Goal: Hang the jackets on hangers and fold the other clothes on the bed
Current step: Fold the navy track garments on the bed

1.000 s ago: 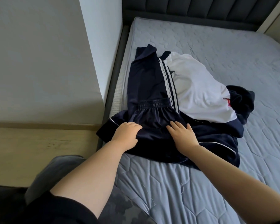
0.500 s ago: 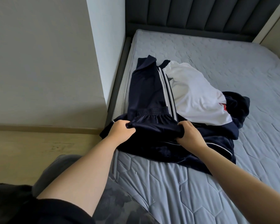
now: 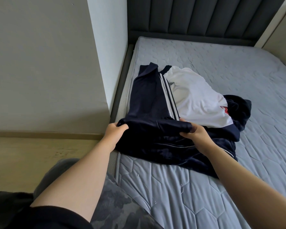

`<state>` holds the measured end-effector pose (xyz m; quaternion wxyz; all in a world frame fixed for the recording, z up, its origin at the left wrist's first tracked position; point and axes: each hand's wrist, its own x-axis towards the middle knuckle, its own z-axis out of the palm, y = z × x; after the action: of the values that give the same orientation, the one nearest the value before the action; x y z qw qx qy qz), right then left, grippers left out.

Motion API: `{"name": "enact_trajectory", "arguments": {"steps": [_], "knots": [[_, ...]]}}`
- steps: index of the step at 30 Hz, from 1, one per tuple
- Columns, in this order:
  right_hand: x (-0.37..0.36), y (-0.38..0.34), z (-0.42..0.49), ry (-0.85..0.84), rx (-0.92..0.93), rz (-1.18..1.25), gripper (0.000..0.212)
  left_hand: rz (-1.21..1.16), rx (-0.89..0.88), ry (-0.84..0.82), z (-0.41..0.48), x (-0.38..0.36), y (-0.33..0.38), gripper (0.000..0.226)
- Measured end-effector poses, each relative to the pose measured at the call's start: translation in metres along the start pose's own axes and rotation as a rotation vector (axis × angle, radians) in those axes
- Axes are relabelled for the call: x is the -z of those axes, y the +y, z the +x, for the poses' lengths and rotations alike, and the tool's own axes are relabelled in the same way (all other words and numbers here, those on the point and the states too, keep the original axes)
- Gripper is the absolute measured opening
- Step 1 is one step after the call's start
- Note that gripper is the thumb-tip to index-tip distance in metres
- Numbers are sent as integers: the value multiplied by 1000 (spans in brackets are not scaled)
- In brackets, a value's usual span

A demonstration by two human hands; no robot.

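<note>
Now: waistband raised, fold prob. starting.
L hand (image 3: 114, 132) + R hand (image 3: 195, 135) each pinch navy striped pants (image 3: 148, 100) at waist, flat 1 s ago; legs lie on bed (image 3: 221, 60) beside other clothes (image 3: 196, 96).

Both arms reach forward, forearms bare. Left hand (image 3: 115, 132): fingers curled, bunching the near left corner of the navy striped pants (image 3: 149, 96). Right hand (image 3: 195, 134): thumb and fingers clamped round the same edge's right end. Hands roughly level, apart. Black short sleeve (image 3: 48, 217) on the left upper arm.
</note>
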<state>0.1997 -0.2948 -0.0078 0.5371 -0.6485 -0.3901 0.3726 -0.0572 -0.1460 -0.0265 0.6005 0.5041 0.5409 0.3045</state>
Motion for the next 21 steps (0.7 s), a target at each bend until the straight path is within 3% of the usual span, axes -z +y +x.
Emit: {"name": "enact_trajectory", "arguments": {"steps": [4,7,11,13,16,18,21], "knots": [[3,-5,-4,-94,21,1,24,-197,73,-123,-3,2,5,4],[6,-12,-6,-105,-83,80,18,-252,208,-291,-8,2,6,16],[10,-20,-6,-241,-198,81,19,-68,378,-592,-19,4,7,16],[8,-19,-6,-316,-242,97,20,-17,398,-667,-20,5,5,26],[5,-12,-1,-259,-250,170,21,-133,371,-595,-13,4,6,23],[3,-7,8,-117,-268,195,23,-291,340,-469,-5,1,8,19],[1,-2,32,160,-262,28,28,-468,275,-328,8,-9,10,23]]}}
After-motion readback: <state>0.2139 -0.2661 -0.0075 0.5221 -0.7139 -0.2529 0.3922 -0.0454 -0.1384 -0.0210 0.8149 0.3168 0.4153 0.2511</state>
